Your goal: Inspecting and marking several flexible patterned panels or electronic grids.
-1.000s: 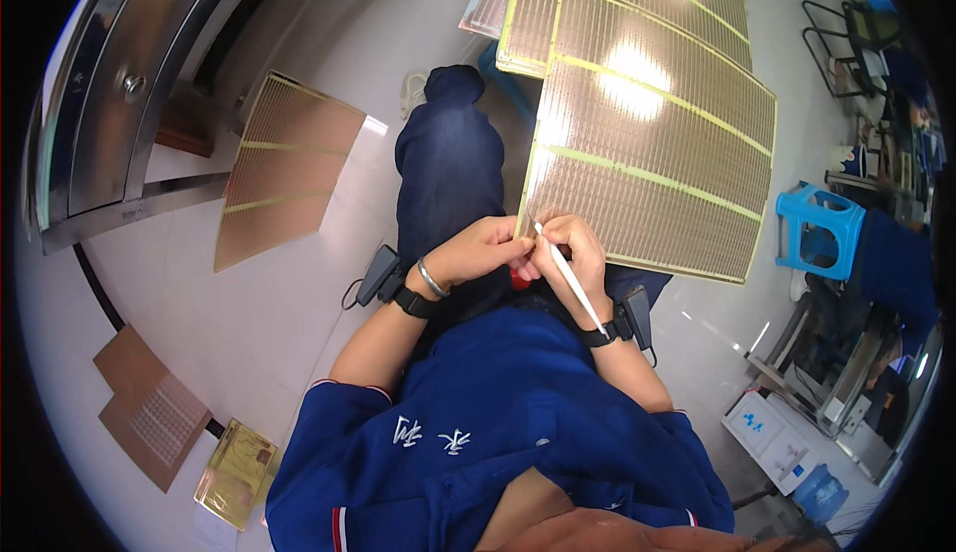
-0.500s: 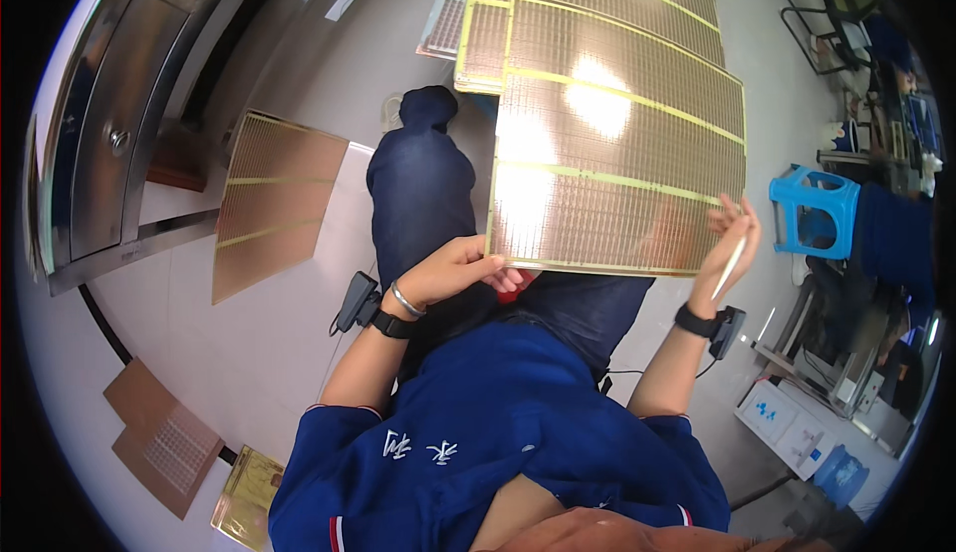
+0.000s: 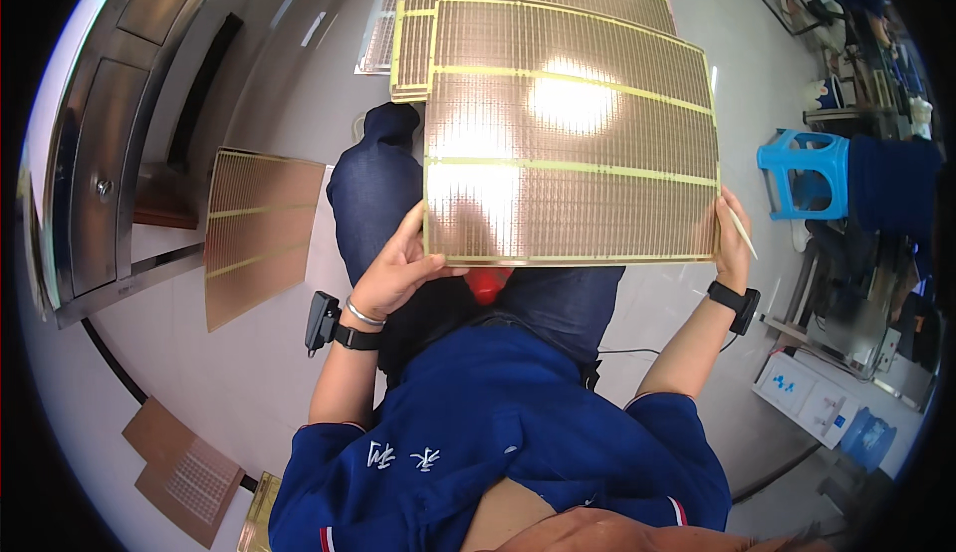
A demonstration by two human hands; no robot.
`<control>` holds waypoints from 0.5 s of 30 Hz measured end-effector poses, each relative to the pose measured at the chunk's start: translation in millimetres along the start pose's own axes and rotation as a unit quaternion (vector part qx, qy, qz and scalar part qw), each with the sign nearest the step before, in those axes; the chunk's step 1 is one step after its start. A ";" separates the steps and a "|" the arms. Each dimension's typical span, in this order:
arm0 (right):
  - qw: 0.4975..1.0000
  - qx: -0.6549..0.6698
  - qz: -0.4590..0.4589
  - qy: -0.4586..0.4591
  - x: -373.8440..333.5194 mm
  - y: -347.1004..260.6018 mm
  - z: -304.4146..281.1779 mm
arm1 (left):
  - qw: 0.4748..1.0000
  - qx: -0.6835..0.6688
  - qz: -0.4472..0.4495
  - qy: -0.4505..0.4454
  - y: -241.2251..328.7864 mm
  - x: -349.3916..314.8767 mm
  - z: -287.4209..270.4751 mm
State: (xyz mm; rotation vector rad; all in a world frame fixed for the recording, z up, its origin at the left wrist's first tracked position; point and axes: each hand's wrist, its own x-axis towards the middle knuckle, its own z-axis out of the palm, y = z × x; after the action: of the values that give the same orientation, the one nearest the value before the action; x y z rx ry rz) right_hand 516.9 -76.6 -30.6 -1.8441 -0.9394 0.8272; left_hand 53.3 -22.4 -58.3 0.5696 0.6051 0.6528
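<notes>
A large copper-coloured circuit board panel (image 3: 588, 209) with yellow-green strips and a fine grid lies tilted above my lap, glare on its surface. My left hand (image 3: 403, 258) grips its lower left corner, thumb on top and fingers partly underneath. Along the right edge my right hand (image 3: 732, 233) closes on the panel near the lower corner. That same hand keeps a thin white pen-like stick (image 3: 743, 235) tucked against it, pointing down and right. Beyond, more similar panels (image 3: 413, 49) lie stacked, partly covered by the held one. A red object (image 3: 486, 283) shows between my thighs, mostly hidden.
Another panel (image 3: 261, 228) leans at the left by a metal cabinet (image 3: 100, 154). Brown boards (image 3: 189, 472) lie lower left. To the right stand a blue plastic stool (image 3: 807, 174), a seated person (image 3: 891, 189) and a white box-shaped appliance (image 3: 802, 393) with a blue bottle.
My right hand has gone from hovering over the panel's lower right corner to gripping its right edge. The view has shifted, and the panel appears further left and more level.
</notes>
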 end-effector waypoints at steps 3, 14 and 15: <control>0.998 0.066 0.000 -0.004 -11.4 -8.8 -0.8 | 1.000 0.017 0.004 0.002 11.6 -8.3 2.4; 0.983 0.175 -0.050 0.034 -44.2 -46.0 15.5 | 0.998 0.052 0.037 0.003 34.5 -26.6 -12.8; 0.982 0.174 -0.054 0.041 -46.3 -47.8 17.4 | 0.998 0.053 0.037 -0.005 35.3 -28.5 -14.0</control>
State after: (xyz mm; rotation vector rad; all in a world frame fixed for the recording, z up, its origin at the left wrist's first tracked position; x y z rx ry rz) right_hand 466.9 -93.7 13.5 -1.5005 -0.7807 0.7876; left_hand 12.2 -14.9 -35.7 0.6962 0.6146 0.6911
